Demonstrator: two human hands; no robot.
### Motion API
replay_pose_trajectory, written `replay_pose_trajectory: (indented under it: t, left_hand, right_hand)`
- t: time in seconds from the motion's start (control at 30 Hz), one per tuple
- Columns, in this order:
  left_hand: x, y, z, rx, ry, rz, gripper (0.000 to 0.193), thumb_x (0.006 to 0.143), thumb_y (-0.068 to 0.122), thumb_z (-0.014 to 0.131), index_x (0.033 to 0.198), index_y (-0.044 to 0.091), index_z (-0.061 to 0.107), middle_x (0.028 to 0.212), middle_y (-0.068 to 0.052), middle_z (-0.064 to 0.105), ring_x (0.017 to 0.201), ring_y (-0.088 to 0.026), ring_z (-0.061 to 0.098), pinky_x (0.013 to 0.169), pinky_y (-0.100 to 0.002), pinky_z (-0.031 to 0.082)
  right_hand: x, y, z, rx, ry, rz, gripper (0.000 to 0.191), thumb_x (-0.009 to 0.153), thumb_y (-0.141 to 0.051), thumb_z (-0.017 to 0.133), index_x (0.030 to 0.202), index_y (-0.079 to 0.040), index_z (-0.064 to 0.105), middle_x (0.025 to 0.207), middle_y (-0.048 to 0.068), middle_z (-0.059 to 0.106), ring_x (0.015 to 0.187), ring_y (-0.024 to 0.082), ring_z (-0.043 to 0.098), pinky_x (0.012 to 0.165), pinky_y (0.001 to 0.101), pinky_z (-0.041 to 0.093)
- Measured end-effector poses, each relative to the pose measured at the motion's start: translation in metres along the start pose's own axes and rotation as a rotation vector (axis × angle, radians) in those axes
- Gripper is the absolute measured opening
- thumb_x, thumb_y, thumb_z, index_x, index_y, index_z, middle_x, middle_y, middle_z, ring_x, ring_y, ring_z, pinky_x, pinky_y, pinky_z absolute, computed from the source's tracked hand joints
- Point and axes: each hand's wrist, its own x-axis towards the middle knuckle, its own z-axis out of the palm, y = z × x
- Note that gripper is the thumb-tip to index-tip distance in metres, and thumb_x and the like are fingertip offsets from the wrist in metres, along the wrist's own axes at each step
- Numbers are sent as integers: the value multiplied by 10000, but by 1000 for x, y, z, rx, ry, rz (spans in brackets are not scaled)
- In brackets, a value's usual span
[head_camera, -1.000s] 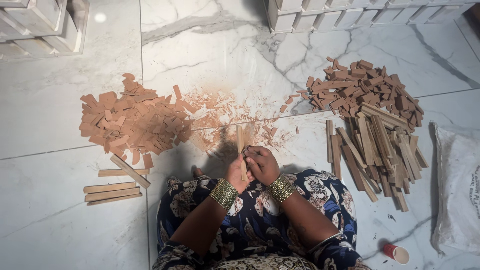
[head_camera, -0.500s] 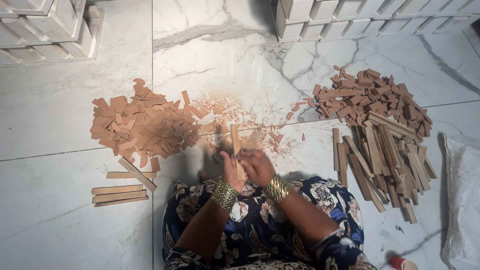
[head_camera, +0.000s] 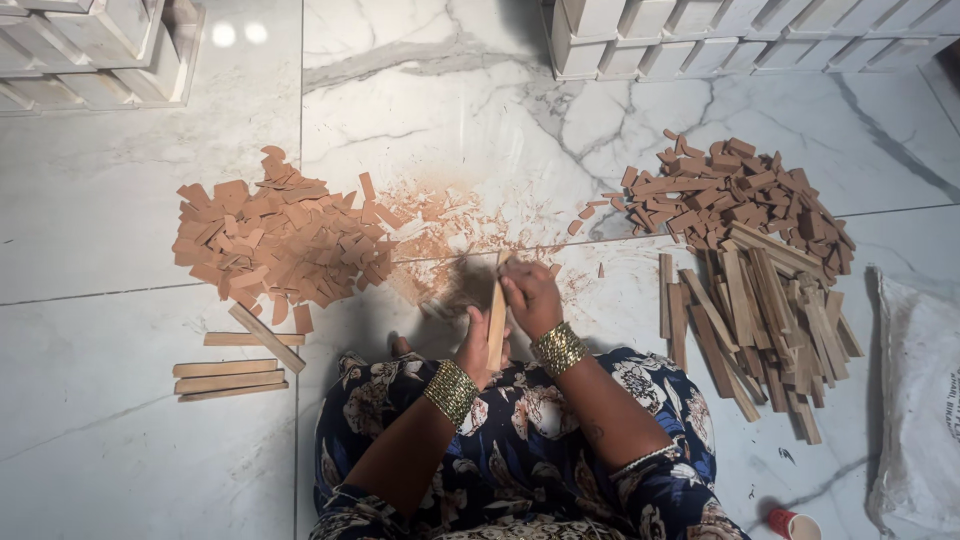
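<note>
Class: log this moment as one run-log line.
left hand: holds wooden strip upright | right hand: grips strip's top | shavings ahead | cut pieces left | long strips right

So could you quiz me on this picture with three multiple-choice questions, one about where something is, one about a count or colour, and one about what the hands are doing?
1. Where does the pile of long wooden slats lie, relative to the person?
A. On their right
B. On their left
C. Behind them

2. What colour are the wide bangles on both wrists?
A. Silver
B. Gold
C. Red

3. What is the state of the wooden stick in front of the person?
A. Lying flat and untouched on the floor
B. Leaning against the white crates
C. Held between both hands

Answers: 1 A, the slats fan out on the marble floor at the person's right side. 2 B, both bangles shine gold. 3 C, the left hand grips it low while the right hand meets it near the top.
</note>
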Motion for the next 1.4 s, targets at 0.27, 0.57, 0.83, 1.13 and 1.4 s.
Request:
replay_pose_trajectory:
  t: [0.27,0.57,0.83,1.13,1.4]
  left_hand:
    - [15,4,-4,11,116,105,818,1004,765,258,1223,41,570,853,-39,593,659,-93,594,556,-249,507]
    - [-8,19,6,120,306,206,470,1063,488,405,1237,98,602,883,-1,556,696,-113,586,600,-272,513]
    - [-30,65,-43,-509,206,403,548,1034,561,466,1352,116,493,1461,-30,523,1226,-257,512,966,-459,442]
    - [-139,127,-187,687,813,606,444,1003,285,552,1330,-5,480,1375,-179,463,1165,-312,695,888,-422,622]
    - [-177,160,-276,-407,884,333,321,940,126,505,1255,73,476,1191,-123,560,1002,-275,646,759,-395,567]
  right_hand:
    - [-16,-8,-13,149,-140,-133,159,899,-98,734,1051,-78,777,1169,101,725,1099,276,676,957,414,527]
    - [25,-3,-8,72,101,108,164,975,-91,682,1116,-48,754,1144,158,699,1091,278,685,934,368,559]
    - [-19,-44,69,200,-160,224,195,991,-139,677,1153,-39,718,1117,115,744,1053,219,672,905,330,524]
    - [-8,-164,189,544,-669,85,545,835,-182,774,1331,-86,568,1183,126,599,1014,203,696,838,313,612]
    - [-16,-245,260,61,-928,-55,450,921,-280,688,1325,-100,603,1273,180,598,1168,357,625,992,420,511]
